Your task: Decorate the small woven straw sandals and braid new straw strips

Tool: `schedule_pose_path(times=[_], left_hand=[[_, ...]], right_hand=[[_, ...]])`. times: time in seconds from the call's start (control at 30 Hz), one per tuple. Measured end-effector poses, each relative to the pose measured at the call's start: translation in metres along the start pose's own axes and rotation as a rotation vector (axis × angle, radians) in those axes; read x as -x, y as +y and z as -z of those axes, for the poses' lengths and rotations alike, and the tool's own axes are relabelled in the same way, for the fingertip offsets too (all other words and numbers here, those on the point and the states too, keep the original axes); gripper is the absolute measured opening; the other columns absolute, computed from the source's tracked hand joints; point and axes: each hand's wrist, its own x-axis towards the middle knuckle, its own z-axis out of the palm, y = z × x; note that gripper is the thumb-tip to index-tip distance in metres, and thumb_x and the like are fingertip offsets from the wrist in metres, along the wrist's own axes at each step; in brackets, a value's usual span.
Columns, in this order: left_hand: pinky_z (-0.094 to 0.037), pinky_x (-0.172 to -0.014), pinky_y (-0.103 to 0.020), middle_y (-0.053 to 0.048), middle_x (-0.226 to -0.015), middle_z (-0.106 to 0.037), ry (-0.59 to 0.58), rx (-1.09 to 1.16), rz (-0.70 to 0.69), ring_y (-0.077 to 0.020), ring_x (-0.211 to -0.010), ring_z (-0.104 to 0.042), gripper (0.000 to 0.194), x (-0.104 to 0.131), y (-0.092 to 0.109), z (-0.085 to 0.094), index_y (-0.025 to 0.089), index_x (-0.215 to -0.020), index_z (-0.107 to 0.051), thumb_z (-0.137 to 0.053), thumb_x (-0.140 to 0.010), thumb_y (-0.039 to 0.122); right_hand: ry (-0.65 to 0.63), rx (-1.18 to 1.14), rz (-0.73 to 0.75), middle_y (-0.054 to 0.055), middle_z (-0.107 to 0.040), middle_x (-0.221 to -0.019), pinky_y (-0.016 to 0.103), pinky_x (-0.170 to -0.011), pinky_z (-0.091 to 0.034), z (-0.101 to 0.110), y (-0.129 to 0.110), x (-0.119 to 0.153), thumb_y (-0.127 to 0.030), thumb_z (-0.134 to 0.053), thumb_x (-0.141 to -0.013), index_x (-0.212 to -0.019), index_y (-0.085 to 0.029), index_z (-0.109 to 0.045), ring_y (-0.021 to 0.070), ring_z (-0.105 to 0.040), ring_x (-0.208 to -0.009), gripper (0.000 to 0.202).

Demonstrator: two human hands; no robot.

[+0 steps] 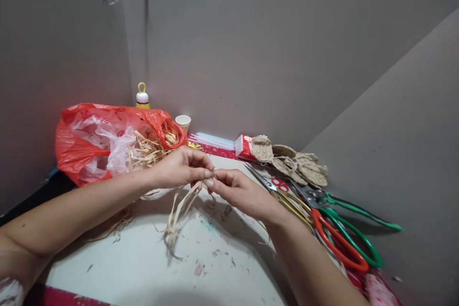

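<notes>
Over the white table (143,258), my left hand (182,168) and my right hand (236,191) meet fingertip to fingertip. Both pinch a small knotted bit of straw-coloured fibre between thumb and fingers. Long pale fibre strands (175,215) hang down from it toward the tabletop. Fingers partly hide the pinched piece, so its exact shape is unclear. Close behind my left hand, loose dry fibre (145,150) spills out of a red plastic bag (77,148).
A paper cup (183,122) and a yellow-and-white bottle (142,99) stand behind. Woven fibre pieces (310,171) and a red-and-white box (244,147) lie back right. Red-handled scissors (340,244), green-handled tools (362,213) and gold-handled scissors (296,208) lie beside my right forearm.
</notes>
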Motion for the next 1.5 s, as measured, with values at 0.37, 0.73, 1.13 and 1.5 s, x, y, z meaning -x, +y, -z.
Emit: schedule_pose_path(times=[0.37, 0.73, 1.13, 1.5], left_hand=[[-0.04, -0.049, -0.019, 0.003, -0.053, -0.057, 0.11, -0.104, 0.022, -0.0087, -0.049, -0.052, 0.008, 0.002, -0.002, -0.005, 0.014, -0.077, -0.059, -0.061, -0.077, 0.022], [-0.041, -0.06, -0.022, 0.001, -0.063, -0.057, 0.368, -0.3, -0.141, -0.0108, -0.063, -0.052, 0.009, -0.001, -0.017, -0.01, 0.013, -0.065, -0.063, -0.06, -0.072, 0.017], [-0.035, -0.054, -0.02, 0.004, -0.057, -0.054, 0.391, -0.173, -0.094, -0.0079, -0.056, -0.046, 0.008, -0.001, -0.019, -0.014, 0.013, -0.06, -0.062, -0.062, -0.068, 0.014], [-0.032, -0.056, -0.02, 0.004, -0.062, -0.054, 0.036, 0.194, 0.141, -0.0057, -0.055, -0.046, 0.014, -0.004, -0.008, 0.007, 0.014, -0.073, -0.056, -0.067, -0.072, 0.022]], right_hand=[[0.158, -0.231, -0.115, -0.008, -0.037, -0.042, 0.022, -0.04, -0.014, -0.013, 0.013, -0.008, -0.045, -0.062, -0.075, -0.064, -0.013, -0.064, 0.0047, -0.021, -0.039, 0.034], [0.441, 0.038, -0.01, -0.007, -0.031, -0.053, 0.022, -0.045, -0.02, -0.038, 0.006, -0.01, -0.033, -0.057, -0.073, -0.06, -0.017, -0.05, 0.0074, -0.026, -0.049, 0.022], [0.548, 0.27, 0.092, -0.005, -0.027, -0.056, 0.024, -0.05, -0.023, -0.043, 0.024, -0.015, -0.036, -0.048, -0.083, -0.055, -0.02, -0.035, 0.0097, -0.026, -0.054, 0.034], [0.281, 0.015, 0.018, -0.003, -0.044, -0.061, 0.024, -0.053, -0.027, -0.024, -0.003, -0.006, -0.049, -0.059, -0.076, -0.069, -0.015, -0.061, 0.0101, -0.031, -0.057, 0.035]])
